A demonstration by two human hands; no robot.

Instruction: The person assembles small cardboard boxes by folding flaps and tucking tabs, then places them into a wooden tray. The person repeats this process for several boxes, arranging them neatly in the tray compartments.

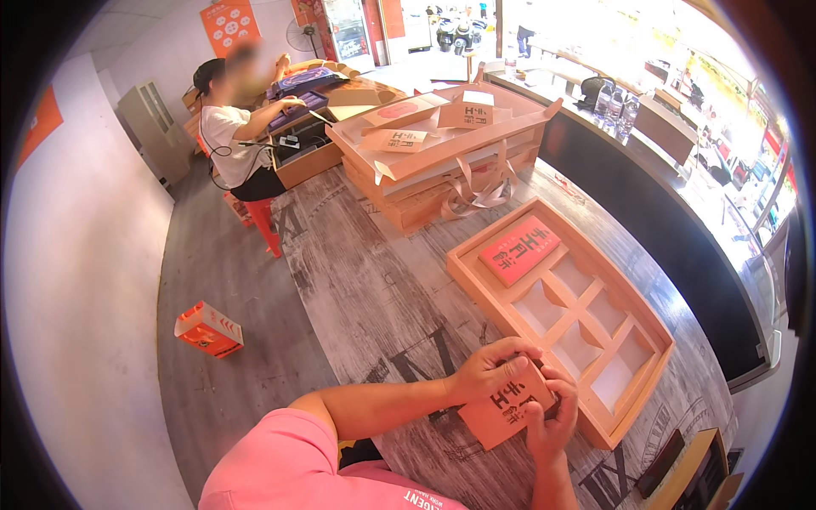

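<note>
My left hand (pixel 497 370) and my right hand (pixel 552 416) are both closed on a small orange-brown carton (pixel 495 418) with dark printed characters. The left fingers are at its upper end and the right fingers along its right side. The carton is tilted, over the table's near edge. Just beyond my hands lies a shallow wooden-coloured box tray (pixel 476 291) with dividers. A red carton (pixel 520 249) lies in its far left part. Several other compartments show pale liners (pixel 571 348) and no carton.
Stacked large boxes (pixel 399 191) with ribbon handles and small cartons on top stand farther along the table. Another person (pixel 234 127) sits beyond, handling an open box. A black-fronted counter (pixel 612 187) runs along the right. An orange paper bag (pixel 209 330) stands on the floor.
</note>
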